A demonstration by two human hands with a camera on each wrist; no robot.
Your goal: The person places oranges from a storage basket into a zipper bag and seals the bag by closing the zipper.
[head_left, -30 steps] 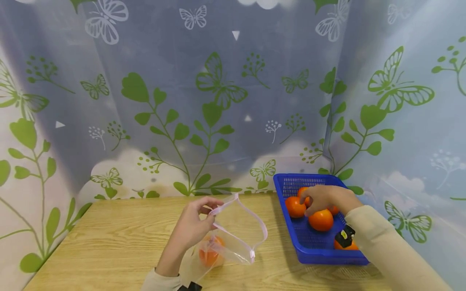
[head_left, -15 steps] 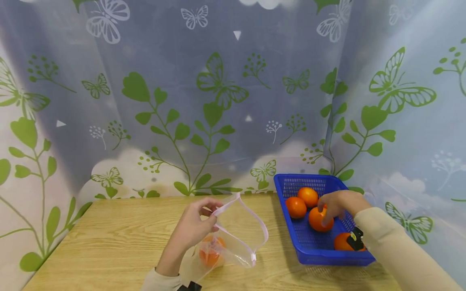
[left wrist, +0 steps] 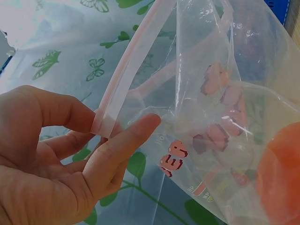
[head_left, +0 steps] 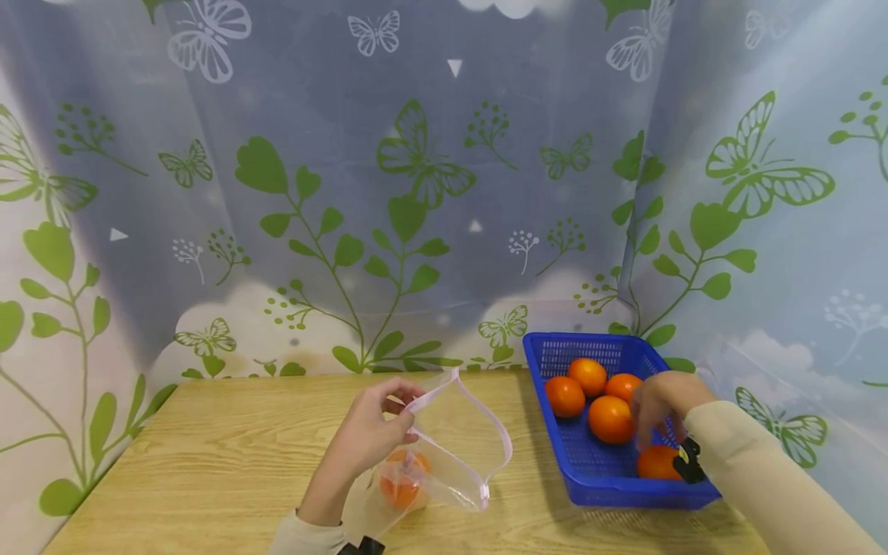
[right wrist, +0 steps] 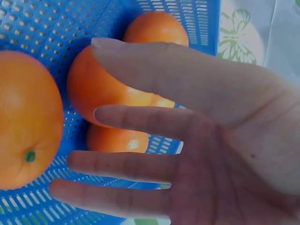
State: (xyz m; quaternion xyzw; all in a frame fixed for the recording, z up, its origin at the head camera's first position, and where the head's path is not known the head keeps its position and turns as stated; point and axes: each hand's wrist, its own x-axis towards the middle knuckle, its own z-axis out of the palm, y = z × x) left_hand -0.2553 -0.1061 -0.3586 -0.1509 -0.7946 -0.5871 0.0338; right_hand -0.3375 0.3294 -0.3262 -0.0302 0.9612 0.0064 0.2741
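My left hand [head_left: 371, 432] pinches the pink zip edge of a clear zip-lock bag [head_left: 454, 489], whose mouth gapes to the right. Inside the bag, low down, lies one orange [head_left: 402, 482]; the left wrist view shows that orange [left wrist: 283, 173] through printed plastic. Over the right part of a blue basket [head_left: 583, 487] hovers my right hand [head_left: 669, 401], holding nothing. In the right wrist view its fingers are spread and fairly straight, pointing at an orange [right wrist: 28, 122] with a green stem end. That front orange [head_left: 655, 464] sits just below the hand in the head view.
Several more oranges [head_left: 610, 420] lie further back in the basket. Basket and bag are on a wooden table [head_left: 229, 455]. A patterned curtain [head_left: 430, 254] with leaves and butterflies encloses the back and sides.
My right hand has moved from the back oranges toward the front right of the basket, uncovering them. The left hand and bag have stayed nearly still.
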